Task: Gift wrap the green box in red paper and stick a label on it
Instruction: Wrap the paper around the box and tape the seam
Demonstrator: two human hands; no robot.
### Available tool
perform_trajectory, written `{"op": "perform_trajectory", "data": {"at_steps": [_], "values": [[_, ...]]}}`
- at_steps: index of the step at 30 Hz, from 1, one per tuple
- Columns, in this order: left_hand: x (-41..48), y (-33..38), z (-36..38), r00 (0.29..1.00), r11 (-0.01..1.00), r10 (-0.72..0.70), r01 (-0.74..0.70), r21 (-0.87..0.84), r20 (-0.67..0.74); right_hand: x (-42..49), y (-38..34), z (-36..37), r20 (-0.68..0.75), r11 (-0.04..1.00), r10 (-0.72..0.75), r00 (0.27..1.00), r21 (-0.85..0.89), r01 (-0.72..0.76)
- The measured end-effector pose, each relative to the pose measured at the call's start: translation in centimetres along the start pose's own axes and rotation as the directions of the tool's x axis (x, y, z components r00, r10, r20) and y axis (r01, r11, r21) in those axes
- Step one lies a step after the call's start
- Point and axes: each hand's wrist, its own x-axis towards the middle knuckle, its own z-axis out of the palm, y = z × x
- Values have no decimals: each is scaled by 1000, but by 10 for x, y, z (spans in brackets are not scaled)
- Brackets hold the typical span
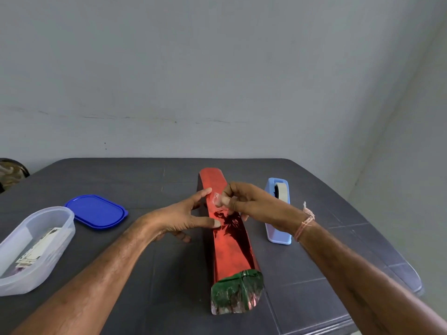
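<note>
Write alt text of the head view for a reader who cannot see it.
The right hand pinches clear tape over a long box wrapped in red paper; the left hand touches the paper. A tape dispenser stands beside it on the dark table.

You are seated at a dark grey table (108, 175) in a plain room, likely a home: bare, scuffed pale walls (217, 68) meet in a corner. A tape dispenser (278, 211) near the right edge and a plastic tub (60, 238) with its blue lid (96, 211) by the left edge look like household things.
</note>
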Motion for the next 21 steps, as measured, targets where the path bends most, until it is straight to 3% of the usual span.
{"op": "perform_trajectory", "data": {"at_steps": [8, 15, 21], "values": [[-4, -2, 8, 999, 994, 45, -46, -103, -8, -2, 11, 5, 17, 997, -30, 999, 72, 29], [-27, -8, 37, 921, 932, 214, -292, -215, -325, -5, 15, 8, -16, 999, -14, 1000, 47, 15], [-41, -10, 50, 903, 935, 199, -291, -201, -382, -9, 13, 8, -21, 999, -5, 1000, 43, 6]]}}
